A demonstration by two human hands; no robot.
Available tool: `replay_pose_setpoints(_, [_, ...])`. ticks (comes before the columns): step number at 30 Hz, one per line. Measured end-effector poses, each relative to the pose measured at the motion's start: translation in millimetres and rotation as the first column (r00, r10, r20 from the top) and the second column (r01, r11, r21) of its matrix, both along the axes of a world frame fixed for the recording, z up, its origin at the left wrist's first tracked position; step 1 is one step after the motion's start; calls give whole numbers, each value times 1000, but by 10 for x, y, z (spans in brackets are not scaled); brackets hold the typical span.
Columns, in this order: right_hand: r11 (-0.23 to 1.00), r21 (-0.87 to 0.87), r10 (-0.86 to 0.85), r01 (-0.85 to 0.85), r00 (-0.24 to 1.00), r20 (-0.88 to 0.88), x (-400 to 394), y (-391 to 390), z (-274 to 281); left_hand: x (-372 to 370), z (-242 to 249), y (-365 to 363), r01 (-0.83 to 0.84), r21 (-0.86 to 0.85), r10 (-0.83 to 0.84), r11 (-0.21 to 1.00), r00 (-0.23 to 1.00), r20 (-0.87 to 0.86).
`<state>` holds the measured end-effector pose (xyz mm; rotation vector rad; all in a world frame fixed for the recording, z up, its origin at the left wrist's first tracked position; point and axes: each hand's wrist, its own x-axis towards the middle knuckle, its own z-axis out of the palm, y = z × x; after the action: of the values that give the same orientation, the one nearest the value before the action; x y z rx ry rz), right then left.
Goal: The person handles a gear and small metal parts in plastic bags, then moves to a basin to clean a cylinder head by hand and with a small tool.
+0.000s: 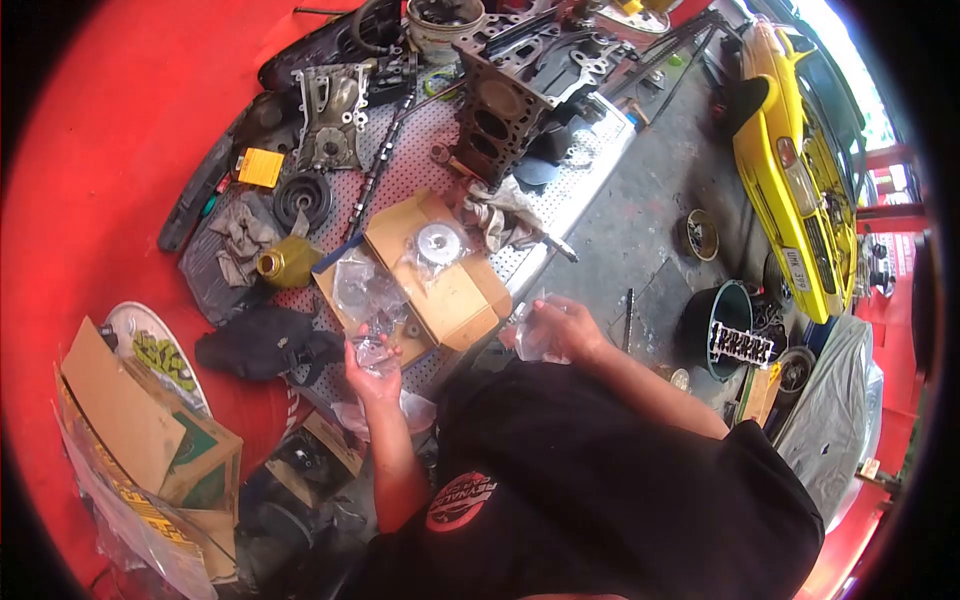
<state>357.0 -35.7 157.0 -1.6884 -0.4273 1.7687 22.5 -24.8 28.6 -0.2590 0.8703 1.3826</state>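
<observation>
My left hand (374,362) is palm up by the near corner of an open cardboard box (410,275), its fingers curled round a clear plastic bag (372,350). What the bag contains is too small to tell. To the right of the box, my right hand (562,328) grips another piece of clear plastic (530,335). Inside the box lie a bagged round metal part (438,243) on the raised flap side and more clear bags (362,290) in the left part.
An engine block (495,120), a metal cover (332,115) and a camshaft (380,165) lie on the perforated bench beyond the box. A grey rag (505,212) and yellow bottle (287,262) flank the box. A black bucket (715,330) and yellow car (785,190) are at right.
</observation>
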Motion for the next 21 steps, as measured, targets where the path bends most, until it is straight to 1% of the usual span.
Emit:
replay_pose_setpoints(2, [1000, 6, 0, -1, 1000, 17, -59, 23, 32, -65, -13, -35, 27, 42, -27, 999, 1000, 2])
replay_pose_setpoints(5, [994, 76, 64, -74, 990, 123, 41, -49, -335, -119, -114, -52, 33, 68, -33, 997, 999, -4])
replay_pose_setpoints(7, [987, 106, 112, -120, 991, 79, 124, 6, -280, -187, -104, -76, 0, 73, 1, 997, 1000, -24])
replay_pose_setpoints(10, [986, 127, 106, -108, 994, 23, 242, 183, -176, -102, -39, -95, -92, 71, 96, 993, 994, -47])
replay_pose_setpoints(11, [992, 116, 58, -59, 998, 14, 308, 256, -219, -37, -4, -90, -135, 67, 138, 989, 989, -48])
replay_pose_setpoints(15, [970, 85, 227, -228, 974, 22, 828, 576, -470, 401, 57, -115, -264, 92, 271, 960, 960, -75])
replay_pose_setpoints(17, [956, 77, 283, -284, 959, 28, 1065, 781, -609, 740, 189, -140, -312, 51, 314, 949, 947, -62])
replay_pose_setpoints(18, [968, 61, 246, -242, 966, -79, 1122, 910, -467, 933, 261, -156, -324, 42, 326, 945, 944, -54])
replay_pose_setpoints(21, [972, 67, 232, -226, 968, -94, 1373, 1189, -376, 1429, 292, -286, -305, -19, 303, 952, 951, -59])
